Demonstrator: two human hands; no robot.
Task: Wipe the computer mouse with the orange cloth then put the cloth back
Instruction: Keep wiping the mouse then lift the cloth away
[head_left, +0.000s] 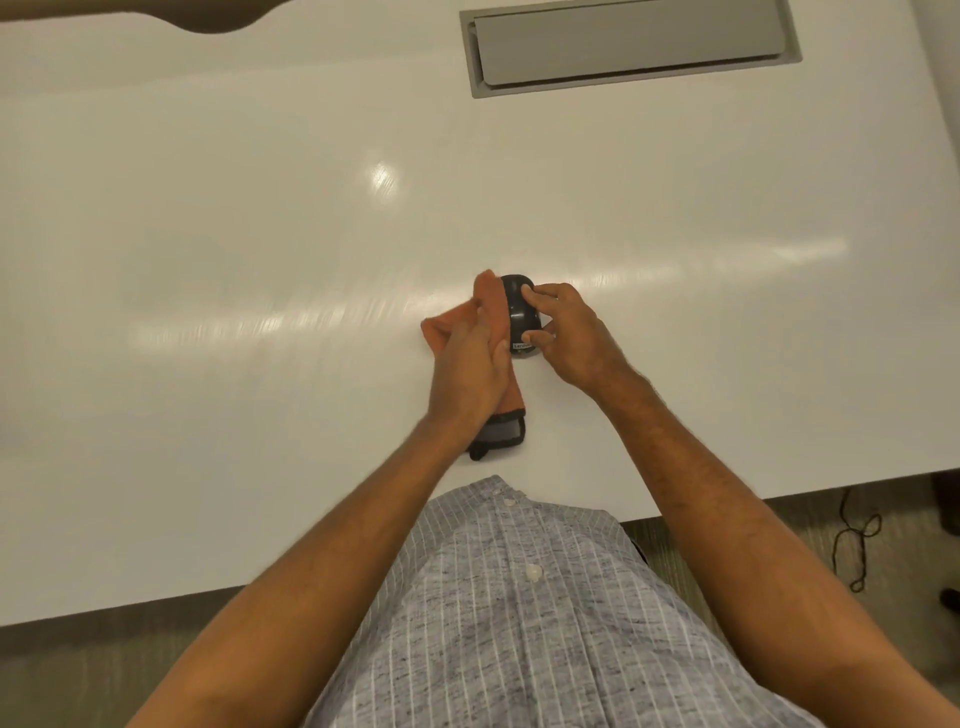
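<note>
A black computer mouse (519, 314) rests on the white table (260, 234) in front of me. My right hand (569, 338) grips it from the right side, fingers on its top and near end. My left hand (467, 369) presses the orange cloth (496, 306) against the mouse's left side. The cloth spreads out to the left of the hand and runs back under my palm to a grey, black-edged corner near my wrist.
A grey recessed cable hatch (631, 47) sits in the table at the far right. The table's near edge (779, 496) runs close to my striped shirt. A black cable (852, 545) lies on the carpet at right.
</note>
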